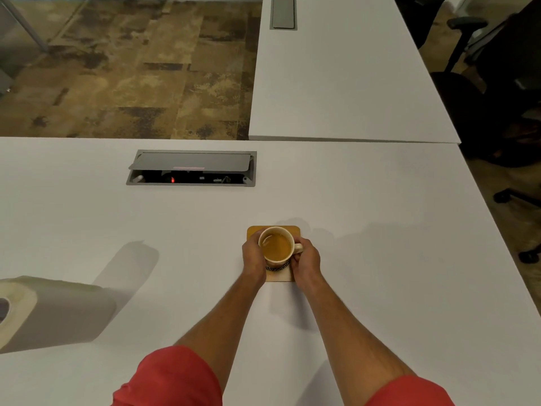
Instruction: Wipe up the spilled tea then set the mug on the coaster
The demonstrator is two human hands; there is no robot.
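A cream mug (276, 247) holding tea stands over a square wooden coaster (254, 231) in the middle of the white table. My left hand (254, 257) curls round the mug's left side. My right hand (307, 260) grips its right side by the handle. The coaster shows behind the mug and below it between my wrists. I cannot tell whether the mug's base touches the coaster. No spilled tea shows on the table.
A paper towel roll (55, 312) lies on its side at the left edge of the table (380, 230). An open cable box (191, 168) is set into the table behind. A second white table (336, 77) and dark office chairs (497, 83) are beyond.
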